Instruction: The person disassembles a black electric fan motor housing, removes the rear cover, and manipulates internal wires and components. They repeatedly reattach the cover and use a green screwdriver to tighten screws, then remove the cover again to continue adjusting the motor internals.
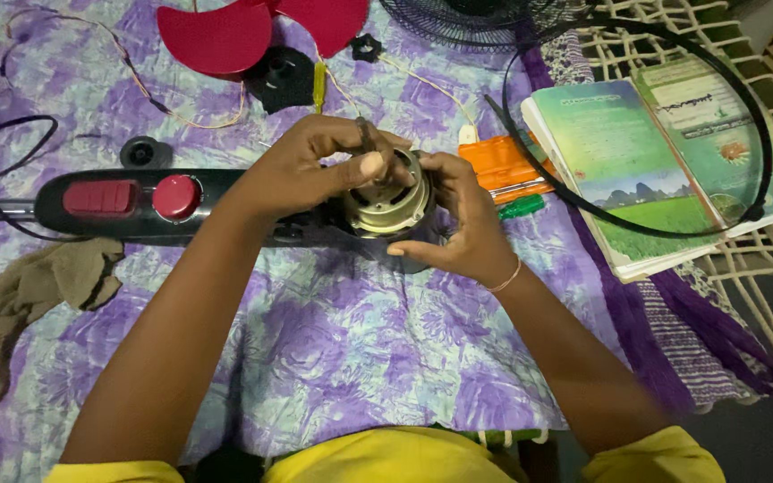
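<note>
A round silver fan motor [385,204] sits at the head of a black fan body [136,204] that lies on its side on a purple flowered cloth [351,340]. My left hand [315,170] rests over the motor's top, fingers pinching the thin metal shaft [366,136] that sticks up from it. My right hand [460,219] cups the motor's right side and grips it. The fan body carries a red rectangular switch [100,198] and a red round knob [176,197].
Red fan blades [225,36], a black hub piece [281,76], a small black knob [366,47] and a black cap [145,152] lie beyond. A wire grille [476,20], orange screwdriver case [498,165], green-handled tool [521,207], green books [664,152], black ring [762,125], brown rag [20,295].
</note>
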